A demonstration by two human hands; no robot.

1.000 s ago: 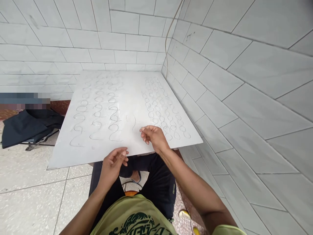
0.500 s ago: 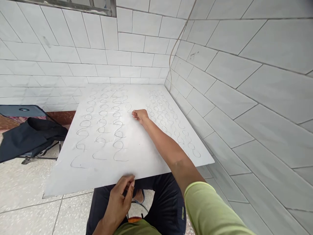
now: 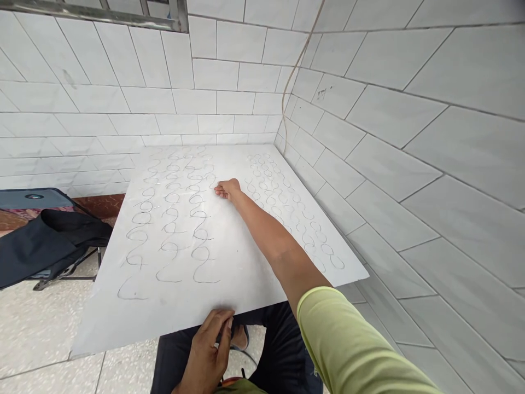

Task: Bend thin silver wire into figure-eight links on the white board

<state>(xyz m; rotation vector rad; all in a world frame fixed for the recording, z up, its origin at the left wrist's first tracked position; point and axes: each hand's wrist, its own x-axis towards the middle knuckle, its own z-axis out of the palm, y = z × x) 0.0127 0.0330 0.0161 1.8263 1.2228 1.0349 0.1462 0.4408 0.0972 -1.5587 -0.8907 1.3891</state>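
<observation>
A large white board (image 3: pixel 238 284) fills the middle of the view, with several columns of thin dark curved strands or lines (image 3: pixel 200 232) on it. Whether these are drawn or laid on, I cannot tell. My right hand (image 3: pixel 228 189) reaches across to the far half, its fingers bent and pinched together beside a faint curve (image 3: pixel 210 178) right of the third column. Anything in that pinch is too fine to make out. My left hand (image 3: pixel 211 345) is at the near edge of the board, thumb and fingers drawn together; what lies between them is hidden.
White tiled walls (image 3: pixel 410 137) meet behind and right of the board, with a thin cable (image 3: pixel 284 104) down the corner. A folding chair (image 3: pixel 36 198) with dark cloth (image 3: pixel 53 238) stands at the left. My legs (image 3: pixel 283 345) are under the near edge.
My right hand has shifted slightly left, close to the faint curve, with its fingers still pinched. My left hand stays at the near edge. The view has tilted a little upward.
</observation>
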